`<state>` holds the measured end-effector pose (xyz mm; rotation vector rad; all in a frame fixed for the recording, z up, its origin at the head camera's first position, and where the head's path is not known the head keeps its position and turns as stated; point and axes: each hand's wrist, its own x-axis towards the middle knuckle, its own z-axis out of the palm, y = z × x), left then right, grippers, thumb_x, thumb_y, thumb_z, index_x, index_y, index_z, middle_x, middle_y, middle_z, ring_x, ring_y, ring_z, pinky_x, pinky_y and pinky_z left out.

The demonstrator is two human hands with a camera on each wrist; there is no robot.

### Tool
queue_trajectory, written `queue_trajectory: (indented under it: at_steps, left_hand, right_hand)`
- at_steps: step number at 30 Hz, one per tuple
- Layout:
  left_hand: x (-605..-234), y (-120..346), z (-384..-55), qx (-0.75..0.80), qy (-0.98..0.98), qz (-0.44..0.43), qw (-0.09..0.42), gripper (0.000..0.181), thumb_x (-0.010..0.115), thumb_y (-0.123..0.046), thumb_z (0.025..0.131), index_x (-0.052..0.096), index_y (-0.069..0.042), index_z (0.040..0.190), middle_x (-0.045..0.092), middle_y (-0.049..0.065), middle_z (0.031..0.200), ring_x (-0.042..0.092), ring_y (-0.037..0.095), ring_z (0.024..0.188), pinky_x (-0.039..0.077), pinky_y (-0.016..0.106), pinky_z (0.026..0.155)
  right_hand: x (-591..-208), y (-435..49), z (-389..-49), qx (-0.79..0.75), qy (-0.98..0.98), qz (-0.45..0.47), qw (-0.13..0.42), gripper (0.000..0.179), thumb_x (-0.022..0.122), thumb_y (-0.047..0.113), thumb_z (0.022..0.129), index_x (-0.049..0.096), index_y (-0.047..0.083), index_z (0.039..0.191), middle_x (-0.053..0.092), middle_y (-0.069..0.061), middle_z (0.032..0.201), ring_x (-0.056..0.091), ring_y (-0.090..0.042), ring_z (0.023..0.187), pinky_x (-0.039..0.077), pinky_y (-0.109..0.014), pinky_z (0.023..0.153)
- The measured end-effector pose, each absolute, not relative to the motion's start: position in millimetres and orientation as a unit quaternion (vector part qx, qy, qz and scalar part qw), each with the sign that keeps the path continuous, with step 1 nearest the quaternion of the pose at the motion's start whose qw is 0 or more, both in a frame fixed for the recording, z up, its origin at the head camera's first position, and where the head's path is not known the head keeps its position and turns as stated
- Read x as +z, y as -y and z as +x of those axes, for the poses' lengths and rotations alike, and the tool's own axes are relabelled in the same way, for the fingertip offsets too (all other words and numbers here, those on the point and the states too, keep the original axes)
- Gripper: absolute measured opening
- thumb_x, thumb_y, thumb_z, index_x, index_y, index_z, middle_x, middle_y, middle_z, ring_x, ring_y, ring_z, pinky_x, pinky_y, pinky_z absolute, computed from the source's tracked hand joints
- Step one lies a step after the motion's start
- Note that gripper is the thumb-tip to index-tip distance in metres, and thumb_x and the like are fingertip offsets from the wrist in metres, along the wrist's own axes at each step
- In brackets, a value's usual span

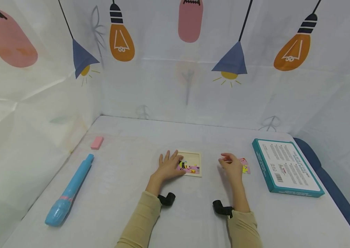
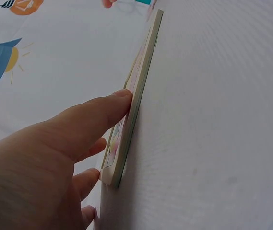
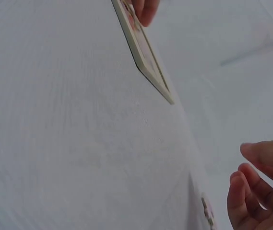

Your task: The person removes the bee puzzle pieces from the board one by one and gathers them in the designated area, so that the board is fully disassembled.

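Note:
A square wooden puzzle tray lies on the table with pink, yellow and black pieces in its lower part. My left hand rests on the tray's left side, fingers spread. In the left wrist view its thumb presses at the near edge of the tray, other fingers by the side edge. My right hand hovers right of the tray, fingers lightly bent. In the right wrist view, thumb and fingertips are apart with nothing between them. A loose pink and yellow puzzle piece lies beside this hand, partly hidden by it.
To the right lies a teal and white box, with a dark blue chair back beyond the table edge. On the left are a long blue plastic bottle-like object and a small pink block. Printed white sheeting encloses the table.

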<state>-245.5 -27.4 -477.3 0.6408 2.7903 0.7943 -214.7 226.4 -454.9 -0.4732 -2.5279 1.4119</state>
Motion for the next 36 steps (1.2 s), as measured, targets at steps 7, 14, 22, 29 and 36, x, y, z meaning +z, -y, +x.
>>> queue_trajectory:
  at_steps: [7,14,22,29,36]
  left_hand:
    - [-478,28,-245,0.264,-0.936,0.216,0.085,0.067,0.063,-0.044,0.082,0.041,-0.014,0.138,0.02,0.011,0.152,0.005,0.038,0.14,-0.003,0.057,0.108]
    - [-477,29,-245,0.261,-0.938,0.211,0.089,0.069,0.061,-0.044,0.083,0.038,-0.014,0.14,0.017,0.017,0.152,0.006,0.037,0.14,-0.003,0.057,0.108]
    - [-479,30,-247,0.259,-0.94,0.209,0.078,0.069,0.059,-0.045,0.084,0.038,-0.012,0.141,0.022,0.017,0.151,0.01,0.037,0.14,0.001,0.056,0.109]
    - [-478,29,-249,0.248,-0.943,0.206,0.075,0.067,0.059,-0.042,0.085,0.038,-0.012,0.141,0.025,0.016,0.15,0.013,0.037,0.139,0.004,0.057,0.108]
    - [-476,29,-248,0.248,-0.944,0.205,0.077,0.068,0.06,-0.042,0.084,0.039,-0.012,0.141,0.024,0.016,0.15,0.012,0.037,0.139,0.003,0.057,0.108]
  right_hand:
    - [-458,-206,-221,0.479,0.86,-0.15,0.085,0.029,0.062,0.017,0.087,0.061,0.006,0.114,0.06,-0.013,0.098,0.054,-0.025,0.089,0.042,-0.021,0.065]
    - [-460,-182,-223,0.483,0.863,-0.12,0.084,0.027,0.064,0.016,0.086,0.063,0.005,0.111,0.061,-0.013,0.095,0.054,-0.025,0.087,0.042,-0.026,0.069]
    - [-463,-164,-224,0.502,0.856,-0.075,0.096,0.024,0.067,0.011,0.083,0.065,0.003,0.105,0.063,-0.012,0.088,0.057,-0.024,0.083,0.043,-0.026,0.068]
    - [-464,-151,-230,0.495,0.862,-0.068,0.08,0.023,0.067,0.012,0.083,0.066,0.006,0.105,0.063,-0.009,0.087,0.057,-0.021,0.083,0.045,-0.028,0.069]
    - [-465,-138,-235,0.466,0.881,-0.016,0.08,0.02,0.067,0.01,0.082,0.067,0.006,0.101,0.064,-0.008,0.084,0.059,-0.021,0.08,0.046,-0.032,0.07]
